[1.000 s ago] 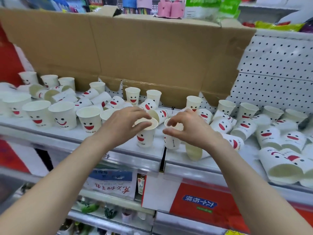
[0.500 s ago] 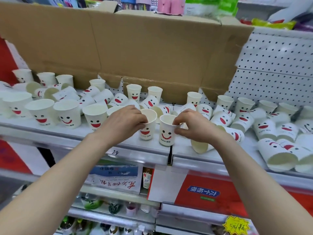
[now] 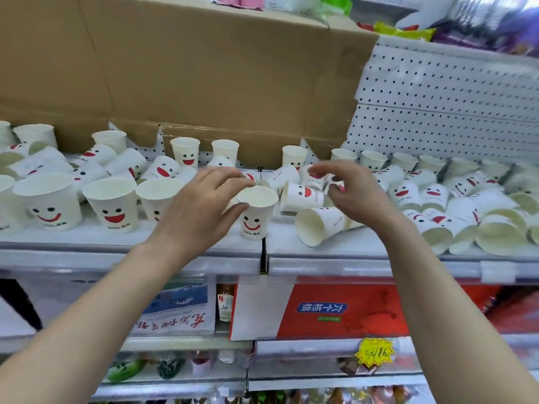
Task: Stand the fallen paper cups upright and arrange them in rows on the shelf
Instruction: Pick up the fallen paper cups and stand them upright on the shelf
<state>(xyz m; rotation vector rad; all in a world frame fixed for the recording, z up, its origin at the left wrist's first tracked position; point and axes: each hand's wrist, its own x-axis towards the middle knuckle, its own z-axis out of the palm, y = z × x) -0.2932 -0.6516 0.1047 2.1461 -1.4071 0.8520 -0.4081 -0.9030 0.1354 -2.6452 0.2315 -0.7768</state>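
Observation:
White paper cups with red smiley faces cover the shelf (image 3: 175,253). A front row stands upright at the left (image 3: 112,205); the row's last visible cup (image 3: 258,212) stands near the shelf joint. My left hand (image 3: 201,205) hovers beside that cup with spread fingers, its thumb close to the rim, gripping nothing. My right hand (image 3: 353,193) hangs over fallen cups with loosely curled fingers and holds nothing. One fallen cup (image 3: 318,225) lies just below it, mouth toward me; another (image 3: 302,196) lies behind. Many more fallen cups (image 3: 437,228) lie at the right.
A brown cardboard sheet (image 3: 204,83) and white pegboard (image 3: 437,112) back the shelf. Single upright cups (image 3: 185,151) stand along the back. A pile of fallen cups (image 3: 87,167) lies behind the left row. Packaged goods and a red box (image 3: 335,310) fill the shelves below.
Both hands have let go of the two cups they set upright. My right hand has lifted and moved right over the fallen cups; my left hand has opened beside the standing cup.

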